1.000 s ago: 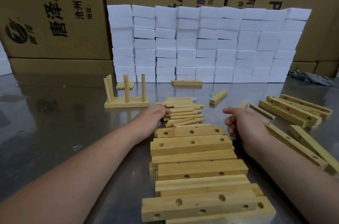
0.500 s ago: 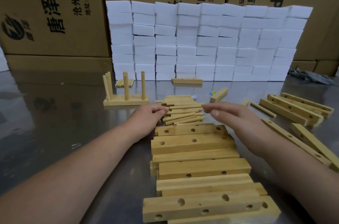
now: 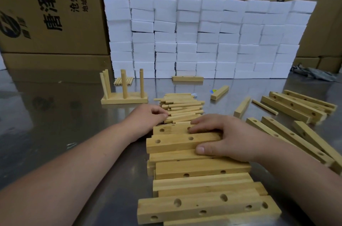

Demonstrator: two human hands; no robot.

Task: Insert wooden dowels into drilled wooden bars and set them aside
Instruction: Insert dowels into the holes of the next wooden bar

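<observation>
A stack of drilled wooden bars (image 3: 199,168) lies in front of me on the steel table. My right hand (image 3: 224,137) rests on the far bars of the stack, fingers over the top bar (image 3: 177,142) and thumb against its near side. Just beyond lies a pile of wooden dowels (image 3: 182,108). My left hand (image 3: 148,116) touches the pile's left end with curled fingers, pinching at a dowel. A finished bar with several upright dowels (image 3: 124,99) stands at the back left.
More drilled bars (image 3: 296,107) lie scattered at the right. Short blocks (image 3: 219,92) and a single bar (image 3: 187,78) lie further back. A wall of white foam blocks (image 3: 209,38) and cardboard boxes (image 3: 51,11) close off the far side. A few dowels (image 3: 123,80) lie behind the finished bar.
My right hand has swung left from beside the stack and come down onto the top bars, closing around one. My left hand has stayed at the dowel pile.
</observation>
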